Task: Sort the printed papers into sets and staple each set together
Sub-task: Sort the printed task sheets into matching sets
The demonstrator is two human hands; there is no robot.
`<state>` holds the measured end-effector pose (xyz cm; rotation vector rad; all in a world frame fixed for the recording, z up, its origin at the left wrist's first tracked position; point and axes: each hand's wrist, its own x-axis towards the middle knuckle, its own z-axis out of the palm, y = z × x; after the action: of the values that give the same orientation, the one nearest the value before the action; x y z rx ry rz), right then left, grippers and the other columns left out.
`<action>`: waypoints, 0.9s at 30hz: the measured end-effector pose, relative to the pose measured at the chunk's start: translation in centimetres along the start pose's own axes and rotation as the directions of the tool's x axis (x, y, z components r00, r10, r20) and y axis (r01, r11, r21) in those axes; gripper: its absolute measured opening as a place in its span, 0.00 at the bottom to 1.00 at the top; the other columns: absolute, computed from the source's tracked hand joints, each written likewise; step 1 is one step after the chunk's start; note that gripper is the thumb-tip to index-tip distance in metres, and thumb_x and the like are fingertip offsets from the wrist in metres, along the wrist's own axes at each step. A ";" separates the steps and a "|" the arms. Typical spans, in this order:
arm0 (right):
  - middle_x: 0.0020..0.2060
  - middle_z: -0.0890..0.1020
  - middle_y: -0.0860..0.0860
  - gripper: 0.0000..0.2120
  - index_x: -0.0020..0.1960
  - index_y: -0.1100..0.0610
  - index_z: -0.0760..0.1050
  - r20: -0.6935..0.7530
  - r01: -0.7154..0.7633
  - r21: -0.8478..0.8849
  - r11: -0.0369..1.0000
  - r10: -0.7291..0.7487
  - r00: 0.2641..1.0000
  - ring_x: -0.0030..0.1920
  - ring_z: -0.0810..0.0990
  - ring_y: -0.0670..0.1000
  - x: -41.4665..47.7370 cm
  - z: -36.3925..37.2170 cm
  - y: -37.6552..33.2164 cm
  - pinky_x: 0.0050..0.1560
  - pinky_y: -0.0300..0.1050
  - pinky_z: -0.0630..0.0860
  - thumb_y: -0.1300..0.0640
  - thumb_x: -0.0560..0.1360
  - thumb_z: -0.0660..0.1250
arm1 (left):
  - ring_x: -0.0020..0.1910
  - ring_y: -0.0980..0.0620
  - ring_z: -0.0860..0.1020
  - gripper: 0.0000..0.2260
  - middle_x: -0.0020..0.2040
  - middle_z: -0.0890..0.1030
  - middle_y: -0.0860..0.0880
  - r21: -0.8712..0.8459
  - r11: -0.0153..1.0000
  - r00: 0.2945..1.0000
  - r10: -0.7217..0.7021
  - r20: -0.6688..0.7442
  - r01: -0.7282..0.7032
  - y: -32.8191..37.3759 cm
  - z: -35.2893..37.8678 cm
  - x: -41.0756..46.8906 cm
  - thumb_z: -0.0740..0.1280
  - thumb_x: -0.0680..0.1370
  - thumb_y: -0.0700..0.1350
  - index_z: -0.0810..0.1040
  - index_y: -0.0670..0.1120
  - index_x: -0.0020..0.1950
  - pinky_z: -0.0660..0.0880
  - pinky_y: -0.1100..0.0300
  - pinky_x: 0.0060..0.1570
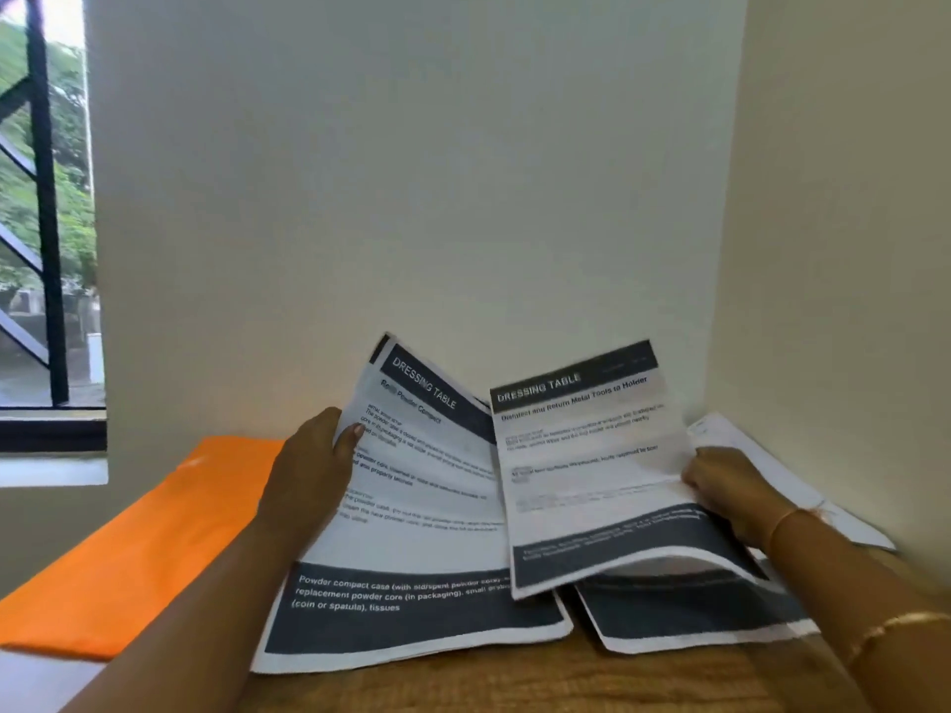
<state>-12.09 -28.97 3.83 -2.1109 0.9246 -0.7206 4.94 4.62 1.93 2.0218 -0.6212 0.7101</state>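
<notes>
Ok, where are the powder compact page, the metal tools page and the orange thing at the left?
powder compact page (427, 527), head view, white middle of the page.
metal tools page (592, 481), head view, white middle of the page.
orange thing (154, 548), head view, its flat top.

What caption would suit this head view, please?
Left hand holds the Powder Compact sheet, right hand the Metal Tools sheet, over a wooden table.

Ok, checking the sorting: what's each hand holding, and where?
The left hand grips the Powder Compact sheet at its left edge; right hand grips the Metal Tools sheet at its right edge.
</notes>
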 end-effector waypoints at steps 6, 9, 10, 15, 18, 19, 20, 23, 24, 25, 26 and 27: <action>0.72 0.65 0.58 0.21 0.71 0.63 0.64 0.104 0.070 -0.413 0.908 -0.029 0.994 0.71 0.65 0.58 0.1 -1.5 4.6 0.67 0.44 0.61 0.58 0.80 0.57 | 0.34 0.41 0.77 0.14 0.35 0.77 0.41 -0.049 0.999 1.000 -0.017 0.011 0.017 -0.2 0.0 0.1 0.57 0.82 0.50 0.68 0.40 0.44 0.75 0.46 0.35; 0.71 0.68 0.56 0.24 0.75 0.57 0.57 0.103 0.099 -0.529 0.843 -0.052 0.993 0.68 0.69 0.57 -0.2 -0.9 5.2 0.65 0.47 0.65 0.55 0.80 0.55 | 0.32 0.41 0.77 0.14 0.35 0.77 0.41 -0.021 1.000 1.000 -0.009 0.016 0.009 -0.3 -0.1 0.1 0.56 0.81 0.51 0.68 0.41 0.45 0.76 0.45 0.34; 0.68 0.71 0.55 0.23 0.74 0.56 0.58 0.096 0.128 -0.573 0.809 -0.088 0.991 0.65 0.72 0.56 0.0 -0.5 5.3 0.62 0.47 0.69 0.55 0.80 0.54 | 0.32 0.41 0.77 0.14 0.35 0.77 0.41 -0.021 1.000 1.000 -0.009 0.008 0.009 -0.3 -0.1 0.1 0.56 0.81 0.51 0.68 0.41 0.44 0.76 0.45 0.34; 0.64 0.70 0.53 0.21 0.72 0.54 0.56 0.079 0.201 -0.716 0.668 -0.209 0.975 0.59 0.76 0.55 0.0 0.7 5.3 0.56 0.47 0.72 0.53 0.80 0.51 | 0.32 0.42 0.74 0.13 0.33 0.75 0.42 -0.045 0.999 1.000 -0.001 -0.031 0.000 0.0 -0.5 -0.1 0.57 0.82 0.48 0.67 0.40 0.43 0.70 0.51 0.31; 0.69 0.65 0.53 0.25 0.75 0.54 0.50 0.066 0.198 -0.771 0.605 -0.234 0.970 0.63 0.72 0.55 0.0 1.2 5.1 0.58 0.47 0.71 0.53 0.80 0.52 | 0.31 0.45 0.72 0.13 0.32 0.73 0.44 -0.045 0.999 0.999 -0.009 -0.032 0.007 -0.1 -0.5 0.0 0.57 0.82 0.47 0.67 0.40 0.42 0.66 0.55 0.30; 0.69 0.64 0.53 0.26 0.75 0.54 0.50 0.054 0.201 -0.802 0.563 -0.268 0.962 0.64 0.71 0.54 -0.2 1.3 4.8 0.59 0.48 0.70 0.53 0.80 0.52 | 0.31 0.45 0.73 0.12 0.32 0.74 0.44 -0.042 0.999 1.000 -0.011 -0.028 0.010 -0.2 -0.5 0.0 0.57 0.82 0.47 0.67 0.41 0.42 0.66 0.55 0.30; 0.69 0.66 0.53 0.25 0.75 0.54 0.52 0.043 0.216 -0.822 0.527 -0.321 0.946 0.64 0.70 0.54 -0.2 1.5 4.6 0.60 0.48 0.70 0.53 0.80 0.52 | 0.32 0.44 0.74 0.12 0.33 0.74 0.44 -0.037 0.999 1.000 -0.015 -0.022 0.014 -0.3 -0.4 0.0 0.57 0.82 0.47 0.67 0.41 0.42 0.68 0.54 0.30; 0.64 0.74 0.53 0.20 0.71 0.55 0.63 -0.002 0.337 -0.647 0.684 -0.443 0.897 0.60 0.74 0.54 -0.8 2.7 2.4 0.59 0.48 0.72 0.49 0.81 0.51 | 0.32 0.43 0.75 0.12 0.33 0.75 0.43 -0.048 0.998 1.000 -0.026 -0.010 0.026 -0.3 -0.3 0.0 0.57 0.82 0.48 0.67 0.42 0.42 0.71 0.51 0.32; 0.61 0.77 0.54 0.19 0.68 0.55 0.67 -0.012 0.387 -0.480 0.787 -0.446 0.895 0.58 0.76 0.55 -1.3 3.3 1.3 0.58 0.48 0.72 0.48 0.82 0.51 | 0.32 0.43 0.75 0.12 0.34 0.76 0.43 -0.058 0.998 0.999 -0.027 -0.017 0.026 -0.3 -0.3 0.0 0.57 0.82 0.48 0.67 0.43 0.42 0.72 0.50 0.33; 0.57 0.79 0.54 0.18 0.65 0.56 0.70 -0.008 0.411 -0.287 0.865 -0.431 0.902 0.56 0.77 0.55 -2.1 4.0 0.0 0.57 0.48 0.73 0.47 0.82 0.52 | 0.33 0.43 0.76 0.12 0.34 0.76 0.43 -0.069 0.997 0.999 -0.026 -0.029 0.024 -0.3 -0.3 0.0 0.57 0.82 0.48 0.67 0.43 0.42 0.72 0.49 0.33; 0.53 0.80 0.53 0.18 0.60 0.56 0.73 0.017 0.416 -0.104 0.903 -0.417 0.909 0.54 0.78 0.54 -3.0 4.7 -1.5 0.56 0.48 0.73 0.47 0.82 0.52 | 0.33 0.43 0.76 0.12 0.34 0.76 0.43 -0.078 0.997 0.999 -0.028 -0.046 0.024 -0.2 -0.3 0.0 0.57 0.82 0.48 0.67 0.43 0.42 0.72 0.49 0.34; 0.49 0.80 0.52 0.16 0.55 0.56 0.74 0.059 0.408 0.039 0.912 -0.410 0.910 0.51 0.78 0.53 -4.0 5.4 -2.9 0.55 0.48 0.73 0.46 0.82 0.52 | 0.34 0.43 0.76 0.12 0.34 0.76 0.43 -0.088 0.996 0.997 -0.031 -0.064 0.026 -0.1 -0.4 0.0 0.56 0.82 0.48 0.67 0.42 0.43 0.72 0.50 0.34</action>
<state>-9.53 -22.36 2.09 -2.3179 0.4315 -0.8573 4.94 4.98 2.02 1.9158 -0.5745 0.7173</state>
